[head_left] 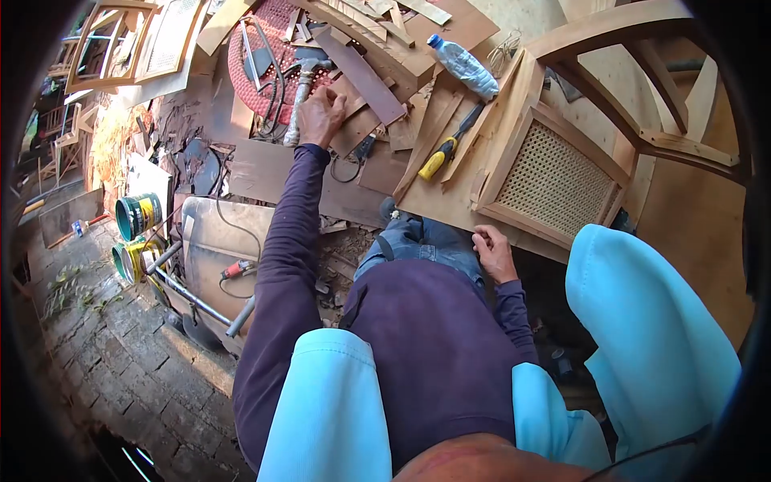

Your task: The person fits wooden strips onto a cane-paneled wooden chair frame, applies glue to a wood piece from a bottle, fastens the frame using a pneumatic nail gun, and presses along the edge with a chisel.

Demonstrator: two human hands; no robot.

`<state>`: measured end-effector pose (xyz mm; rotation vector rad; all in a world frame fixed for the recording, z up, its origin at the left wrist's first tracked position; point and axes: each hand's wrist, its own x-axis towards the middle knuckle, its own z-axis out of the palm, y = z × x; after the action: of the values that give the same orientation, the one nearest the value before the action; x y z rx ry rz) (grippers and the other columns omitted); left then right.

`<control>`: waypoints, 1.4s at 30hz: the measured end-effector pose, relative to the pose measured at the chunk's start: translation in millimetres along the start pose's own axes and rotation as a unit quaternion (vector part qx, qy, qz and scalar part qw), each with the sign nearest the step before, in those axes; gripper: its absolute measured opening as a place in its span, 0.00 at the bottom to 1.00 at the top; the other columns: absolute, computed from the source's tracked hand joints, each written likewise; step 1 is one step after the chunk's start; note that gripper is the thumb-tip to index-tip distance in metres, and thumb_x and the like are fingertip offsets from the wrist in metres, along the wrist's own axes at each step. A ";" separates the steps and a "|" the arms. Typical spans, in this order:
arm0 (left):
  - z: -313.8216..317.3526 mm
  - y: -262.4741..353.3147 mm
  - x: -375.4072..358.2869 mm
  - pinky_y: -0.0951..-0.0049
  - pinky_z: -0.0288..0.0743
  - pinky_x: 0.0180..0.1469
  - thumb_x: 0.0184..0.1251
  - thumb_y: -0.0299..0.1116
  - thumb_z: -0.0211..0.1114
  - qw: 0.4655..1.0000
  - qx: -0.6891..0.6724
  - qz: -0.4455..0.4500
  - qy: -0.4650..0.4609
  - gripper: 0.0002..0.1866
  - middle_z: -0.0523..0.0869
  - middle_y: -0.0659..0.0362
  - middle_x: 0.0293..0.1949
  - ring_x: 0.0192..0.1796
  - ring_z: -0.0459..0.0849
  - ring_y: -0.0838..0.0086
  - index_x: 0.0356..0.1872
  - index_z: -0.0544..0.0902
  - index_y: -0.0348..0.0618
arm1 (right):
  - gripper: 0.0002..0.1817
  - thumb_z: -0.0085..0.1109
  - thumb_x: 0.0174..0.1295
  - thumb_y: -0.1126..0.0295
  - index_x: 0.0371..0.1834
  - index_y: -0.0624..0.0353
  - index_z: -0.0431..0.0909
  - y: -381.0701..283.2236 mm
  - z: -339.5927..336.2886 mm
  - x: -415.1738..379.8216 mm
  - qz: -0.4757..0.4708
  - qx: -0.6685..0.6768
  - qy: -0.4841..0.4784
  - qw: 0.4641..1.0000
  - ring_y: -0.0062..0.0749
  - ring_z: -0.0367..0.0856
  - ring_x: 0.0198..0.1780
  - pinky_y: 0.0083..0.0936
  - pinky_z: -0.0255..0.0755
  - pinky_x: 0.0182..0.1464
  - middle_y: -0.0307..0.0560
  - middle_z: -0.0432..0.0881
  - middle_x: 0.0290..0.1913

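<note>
Head view: your left hand [322, 117] curls beside the rough, pale-handled hammer [304, 87], grip unclear; right hand [495, 254] loosely open, by wooden desk [430, 202].

Dark purple long-sleeved shirt [434, 345]; faded blue jeans [438, 251]; light turquoise cloth [331, 410], stitched hem [336, 344]

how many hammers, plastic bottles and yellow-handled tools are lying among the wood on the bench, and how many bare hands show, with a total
hammer: 1
plastic bottle: 1
yellow-handled tool: 1
bare hands: 2, left hand and right hand
total: 5
</note>
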<state>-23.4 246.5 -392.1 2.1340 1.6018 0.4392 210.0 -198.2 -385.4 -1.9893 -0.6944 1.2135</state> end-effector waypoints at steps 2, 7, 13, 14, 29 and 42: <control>0.8 10.7 3.0 0.48 0.83 0.49 0.68 0.46 0.72 0.998 0.057 0.004 0.012 0.17 0.92 0.43 0.36 0.42 0.92 0.45 0.38 0.87 0.41 | 0.12 0.65 0.75 0.69 0.54 0.66 0.84 3.4 -3.3 -0.9 -0.022 -0.028 0.020 0.999 0.22 0.86 0.36 0.23 0.80 0.41 0.42 0.87 0.38; 11.8 -6.6 11.6 0.43 0.82 0.48 0.69 0.42 0.66 0.994 0.104 0.041 -0.001 0.14 0.91 0.37 0.37 0.43 0.90 0.40 0.39 0.84 0.40 | 0.11 0.68 0.70 0.70 0.50 0.65 0.84 4.7 -7.6 -5.4 -0.040 -0.033 0.057 0.997 0.34 0.83 0.36 0.30 0.78 0.42 0.50 0.83 0.39; 9.8 -35.3 22.2 0.48 0.78 0.42 0.75 0.35 0.62 0.994 0.028 0.104 0.026 0.12 0.87 0.38 0.33 0.37 0.87 0.43 0.37 0.80 0.34 | 0.10 0.68 0.69 0.70 0.48 0.65 0.83 5.6 2.4 -5.9 -0.021 -0.002 0.074 0.997 0.35 0.81 0.34 0.31 0.77 0.41 0.48 0.82 0.38; -1.3 -27.6 20.3 0.53 0.78 0.42 0.76 0.32 0.62 0.996 -0.007 0.087 -0.003 0.09 0.87 0.43 0.35 0.34 0.87 0.51 0.41 0.82 0.34 | 0.10 0.69 0.69 0.70 0.47 0.65 0.83 4.8 3.5 -7.1 -0.032 -0.002 0.083 0.996 0.35 0.81 0.34 0.31 0.77 0.40 0.48 0.82 0.38; -10.6 -47.9 3.9 0.75 0.80 0.37 0.82 0.37 0.68 0.948 -0.302 -0.033 -0.098 0.11 0.85 0.60 0.35 0.33 0.82 0.79 0.47 0.81 0.38 | 0.12 0.68 0.71 0.71 0.51 0.66 0.84 18.6 25.6 -7.5 -0.047 0.003 0.107 0.993 0.28 0.82 0.34 0.28 0.78 0.40 0.47 0.84 0.38; -16.9 -26.8 3.9 0.79 0.72 0.33 0.79 0.42 0.71 0.967 -0.234 -0.019 -0.101 0.17 0.85 0.63 0.32 0.29 0.77 0.83 0.54 0.86 0.38 | 0.10 0.68 0.71 0.72 0.49 0.67 0.82 15.5 28.7 4.5 -0.042 0.012 0.094 0.995 0.29 0.81 0.35 0.27 0.77 0.40 0.46 0.83 0.38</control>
<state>-52.7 259.2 -391.5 1.7271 1.2715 0.5116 187.3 -196.3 -409.1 -2.0021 -0.6576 0.9652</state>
